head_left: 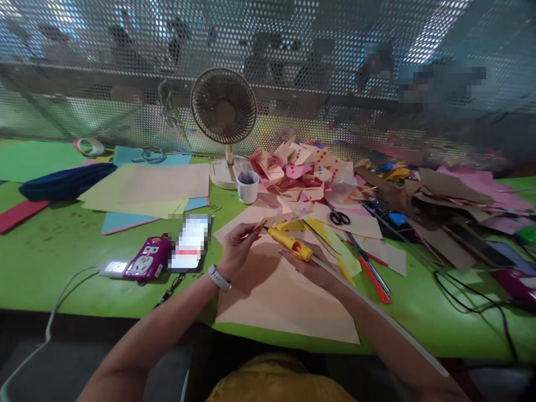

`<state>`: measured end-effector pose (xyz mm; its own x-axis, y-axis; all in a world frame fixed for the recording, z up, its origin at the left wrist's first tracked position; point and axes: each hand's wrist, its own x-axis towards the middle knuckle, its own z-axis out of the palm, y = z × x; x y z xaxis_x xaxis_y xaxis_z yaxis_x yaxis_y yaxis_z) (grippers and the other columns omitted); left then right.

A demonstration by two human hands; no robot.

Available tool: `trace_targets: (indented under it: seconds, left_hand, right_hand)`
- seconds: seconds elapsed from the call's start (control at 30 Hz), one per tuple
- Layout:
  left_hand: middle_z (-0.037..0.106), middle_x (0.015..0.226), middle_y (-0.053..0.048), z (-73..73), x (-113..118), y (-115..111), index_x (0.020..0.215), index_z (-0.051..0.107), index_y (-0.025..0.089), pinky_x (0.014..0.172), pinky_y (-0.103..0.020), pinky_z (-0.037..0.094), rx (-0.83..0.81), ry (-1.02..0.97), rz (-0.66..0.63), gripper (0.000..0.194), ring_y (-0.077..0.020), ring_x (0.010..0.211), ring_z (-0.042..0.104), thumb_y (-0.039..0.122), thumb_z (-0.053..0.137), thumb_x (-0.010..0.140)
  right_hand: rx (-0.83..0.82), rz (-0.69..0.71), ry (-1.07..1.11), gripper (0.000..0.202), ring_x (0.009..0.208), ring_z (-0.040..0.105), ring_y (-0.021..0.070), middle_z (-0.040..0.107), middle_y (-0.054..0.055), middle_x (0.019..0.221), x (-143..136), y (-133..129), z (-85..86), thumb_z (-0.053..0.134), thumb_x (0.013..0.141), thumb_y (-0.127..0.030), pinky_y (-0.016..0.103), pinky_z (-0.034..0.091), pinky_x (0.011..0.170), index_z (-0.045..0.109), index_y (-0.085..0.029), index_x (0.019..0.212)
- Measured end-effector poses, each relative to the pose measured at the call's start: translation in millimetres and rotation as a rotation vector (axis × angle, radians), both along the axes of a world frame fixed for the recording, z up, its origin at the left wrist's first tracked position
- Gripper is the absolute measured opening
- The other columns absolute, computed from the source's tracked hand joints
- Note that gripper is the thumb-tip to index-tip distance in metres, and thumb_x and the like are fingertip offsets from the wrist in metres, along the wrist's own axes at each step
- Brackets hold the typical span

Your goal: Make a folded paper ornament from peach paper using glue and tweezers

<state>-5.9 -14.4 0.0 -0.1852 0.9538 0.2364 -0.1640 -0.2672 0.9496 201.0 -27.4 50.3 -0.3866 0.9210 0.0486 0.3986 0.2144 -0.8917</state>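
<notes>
My right hand [310, 267] holds a yellow glue gun [290, 243] with its tip pointing left. My left hand [238, 245], with a white wristband, pinches a small folded piece of peach paper [258, 226] right at the gun's tip. Both hands hover over a large peach paper sheet [288, 304] on the green table [62, 251]. A white cord runs from the gun along my right forearm.
Phone [190, 243] and purple power strip [147, 258] lie left of my hands. Behind stand a desk fan [224, 117], a white cup [248, 186], a pile of folded paper pieces [299, 167], scissors [338, 216] and red-handled cutters [372, 273]. Coloured sheets [146, 190] lie at left.
</notes>
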Motion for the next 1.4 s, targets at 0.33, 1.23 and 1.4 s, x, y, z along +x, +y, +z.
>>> trace_targets:
  seconds: [0.33,1.23,1.4]
  left_hand:
    - [0.074,0.087,-0.006,9.1,-5.6,-1.4,0.091,0.077,0.022,0.074,-0.030,0.052,0.159,0.315,0.112,0.016,-0.0170,0.079,0.066,0.032,0.071,0.081]
    - [0.070,0.081,0.001,26.4,-5.2,10.1,0.079,0.072,0.017,0.062,-0.017,0.048,-0.434,-0.354,0.033,0.039,-0.0098,0.072,0.064,0.028,0.091,0.047]
    - [0.070,0.083,0.001,26.7,-4.7,11.0,0.079,0.073,0.017,0.063,-0.017,0.049,-0.444,-0.360,0.041,0.038,-0.0094,0.073,0.065,0.027,0.091,0.047]
  right_hand:
    - [0.185,0.096,-0.152,0.017,0.063,0.049,0.0139,0.057,0.000,0.072,12.1,7.4,-4.1,0.057,0.085,-0.036,0.027,0.038,0.057,0.059,-0.020,0.080]
    - [0.375,-0.145,-0.755,0.040,0.098,0.062,0.0235,0.065,0.013,0.111,243.0,79.1,-15.2,0.067,0.072,-0.027,0.032,0.046,0.088,0.064,-0.015,0.110]
    - [0.370,-0.200,-0.723,0.038,0.093,0.062,0.0222,0.066,0.012,0.107,259.2,77.3,-16.8,0.073,0.067,-0.021,0.029,0.045,0.084,0.067,-0.015,0.104]
